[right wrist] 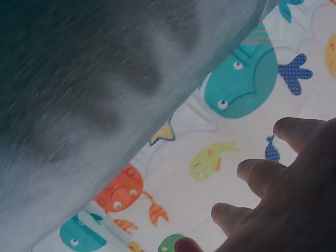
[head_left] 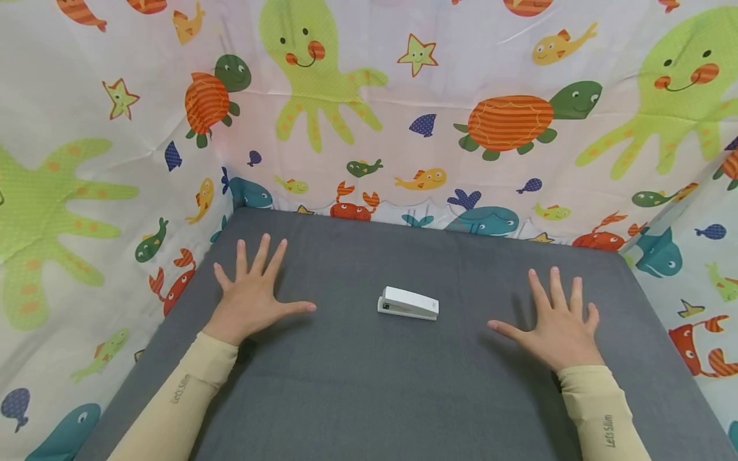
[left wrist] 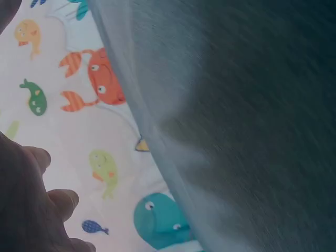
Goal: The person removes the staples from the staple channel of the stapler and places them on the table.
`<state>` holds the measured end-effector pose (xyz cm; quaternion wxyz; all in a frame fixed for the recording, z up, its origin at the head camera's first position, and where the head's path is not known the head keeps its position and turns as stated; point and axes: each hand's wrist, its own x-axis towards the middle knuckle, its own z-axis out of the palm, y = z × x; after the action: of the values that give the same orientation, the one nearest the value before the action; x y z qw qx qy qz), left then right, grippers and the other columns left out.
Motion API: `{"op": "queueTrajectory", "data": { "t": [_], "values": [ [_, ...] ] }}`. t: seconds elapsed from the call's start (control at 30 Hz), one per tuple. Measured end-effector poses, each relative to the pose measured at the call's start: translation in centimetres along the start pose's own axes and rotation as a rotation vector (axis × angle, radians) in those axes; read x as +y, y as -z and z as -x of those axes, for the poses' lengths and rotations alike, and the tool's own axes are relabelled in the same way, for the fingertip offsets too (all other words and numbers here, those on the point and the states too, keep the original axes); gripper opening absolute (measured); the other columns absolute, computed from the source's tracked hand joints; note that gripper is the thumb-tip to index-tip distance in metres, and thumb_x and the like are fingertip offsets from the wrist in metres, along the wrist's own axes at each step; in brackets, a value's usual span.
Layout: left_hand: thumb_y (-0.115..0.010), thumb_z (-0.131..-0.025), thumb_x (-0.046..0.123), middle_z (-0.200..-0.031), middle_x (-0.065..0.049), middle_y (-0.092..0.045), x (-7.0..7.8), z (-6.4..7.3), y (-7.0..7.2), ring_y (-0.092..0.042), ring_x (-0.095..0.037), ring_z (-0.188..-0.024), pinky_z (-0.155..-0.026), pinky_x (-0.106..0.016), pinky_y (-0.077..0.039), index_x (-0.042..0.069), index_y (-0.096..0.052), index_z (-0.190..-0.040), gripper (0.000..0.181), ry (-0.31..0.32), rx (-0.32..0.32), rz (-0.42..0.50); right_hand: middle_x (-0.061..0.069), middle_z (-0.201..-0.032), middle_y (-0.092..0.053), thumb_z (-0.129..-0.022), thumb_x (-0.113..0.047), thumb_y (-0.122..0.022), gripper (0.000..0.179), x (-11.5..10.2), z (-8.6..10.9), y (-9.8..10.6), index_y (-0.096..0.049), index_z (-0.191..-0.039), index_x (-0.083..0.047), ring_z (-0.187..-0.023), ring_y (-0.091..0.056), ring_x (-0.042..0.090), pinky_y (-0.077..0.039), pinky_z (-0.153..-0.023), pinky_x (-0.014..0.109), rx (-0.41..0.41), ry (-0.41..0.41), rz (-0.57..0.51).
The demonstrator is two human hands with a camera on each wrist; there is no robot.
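Head view: white stapler [head_left: 408, 303] found lying between left hand [head_left: 254, 301] and right hand [head_left: 562, 333]

From where I stood, light cloth hangings [head_left: 369, 38] were seen to enclose the table [head_left: 357, 384] along its far edge and both sides; within that enclosure were the stapler and the two hands. The table bore a plain dark grey covering.

Item inspected: one stapler, white all over, resting on its base near the middle of the table, well apart from both hands. Its upper arm stood higher at the left end, where a small dark part showed in the gap above the base, and sloped down to the right. A faint grey mark was noted on top near the right end.

Both hands were bare and gripped nothing. Each was raised over the table with fingers spread wide and the thumb pointing inward, and shadows fell on the covering beneath. Beige sleeves [head_left: 602, 410] with dark lettering reached to the wrists.

The hangings carried printed octopuses [head_left: 300, 57], turtles [head_left: 510, 123], crabs [head_left: 352, 210] and whales [head_left: 490, 221]. In both dim wrist views, fingers [left wrist: 63, 205] blocked part of the hangings.
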<state>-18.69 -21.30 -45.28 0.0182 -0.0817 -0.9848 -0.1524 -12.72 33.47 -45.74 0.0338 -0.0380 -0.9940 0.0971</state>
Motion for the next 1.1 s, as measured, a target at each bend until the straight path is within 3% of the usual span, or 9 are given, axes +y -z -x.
{"op": "queueTrajectory", "data": {
  "t": [0.27,0.6,0.83,1.1],
  "values": [
    [-0.066,-0.067,0.102,-0.184,-0.002,0.008,3.8,-1.2,-1.3,0.015,-0.052,-0.166,-0.113,-0.094,0.003,0.038,0.001,-0.174,0.141,-0.069,0.017,0.016,0.02,-0.182,0.001,-0.075,-0.097,-0.063,0.136,-5.4,-1.3,-0.4,-0.012,-0.176,-0.02,-0.164,0.002,0.059,-0.008,-0.117,0.089,-0.021,0.111,-0.04],
    [-0.074,-0.066,0.096,-0.184,-0.003,0.006,8.8,-1.6,-2.6,0.016,-0.049,-0.167,-0.118,-0.091,0.0,0.034,-0.004,-0.175,0.144,-0.163,-0.035,0.04,0.016,-0.183,-0.011,-0.074,-0.095,-0.067,0.132,-11.1,-2.6,-1.8,-0.02,-0.175,-0.024,-0.166,-0.008,0.052,-0.015,-0.124,0.08,0.003,0.234,-0.055],
    [-0.081,-0.064,0.092,-0.184,-0.002,0.005,10.9,-2.1,-4.2,0.011,-0.047,-0.168,-0.124,-0.085,-0.01,0.033,-0.005,-0.175,0.147,-0.259,-0.069,0.06,0.016,-0.182,-0.017,-0.077,-0.091,-0.07,0.126,-14.1,-2.8,-2.8,-0.026,-0.174,-0.023,-0.166,-0.016,0.049,-0.021,-0.126,0.076,0.027,0.323,-0.072],
    [-0.091,-0.071,0.074,-0.184,-0.006,-0.007,13.2,-2.4,-5.0,-0.005,-0.044,-0.17,-0.13,-0.073,-0.02,0.022,-0.007,-0.176,0.144,-0.347,-0.15,0.159,0.014,-0.18,-0.024,-0.083,-0.084,-0.072,0.118,-16.4,-2.9,-3.1,-0.027,-0.174,-0.024,-0.164,-0.025,0.048,-0.029,-0.125,0.073,0.017,0.386,-0.071]
  ]
}}
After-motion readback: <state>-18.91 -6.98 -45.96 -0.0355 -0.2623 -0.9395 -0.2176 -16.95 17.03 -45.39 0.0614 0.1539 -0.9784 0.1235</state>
